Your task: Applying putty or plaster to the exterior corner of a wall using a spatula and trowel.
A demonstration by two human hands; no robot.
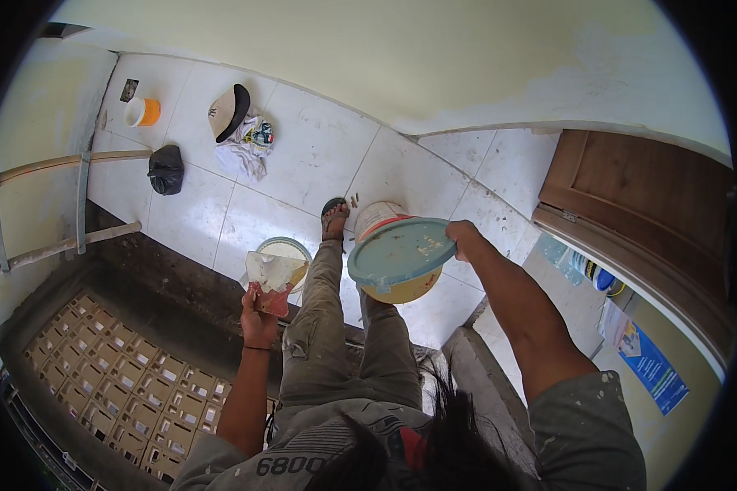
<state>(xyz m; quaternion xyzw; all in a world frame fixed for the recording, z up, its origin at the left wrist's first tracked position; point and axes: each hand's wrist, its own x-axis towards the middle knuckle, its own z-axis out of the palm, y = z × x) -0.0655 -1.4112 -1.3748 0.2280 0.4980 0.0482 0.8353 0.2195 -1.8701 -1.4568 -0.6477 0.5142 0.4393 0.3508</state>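
Observation:
My right hand (463, 237) grips the right edge of a round blue-green bucket lid (405, 250). The lid is spotted with dried material and hides most of a yellow bucket (405, 289) under it. Whether the lid touches that bucket, I cannot tell. Behind it shows a whitish bucket (381, 213) with a red band. My left hand (259, 321) is closed on a flat red-and-white board (275, 280) smeared with pale paste, its near corner between my fingers. Partly behind the board, an open round tub (285, 245) with a pale rim stands on the floor.
White floor tiles (303, 123) carry a cap (228, 113), a crumpled cloth (246, 155), an orange-and-white cup (142, 112) and a black plastic bag (166, 170). A ladder (82, 204) lies at left, above beige crates (131, 385). A brown wooden door (630, 196) stands at right.

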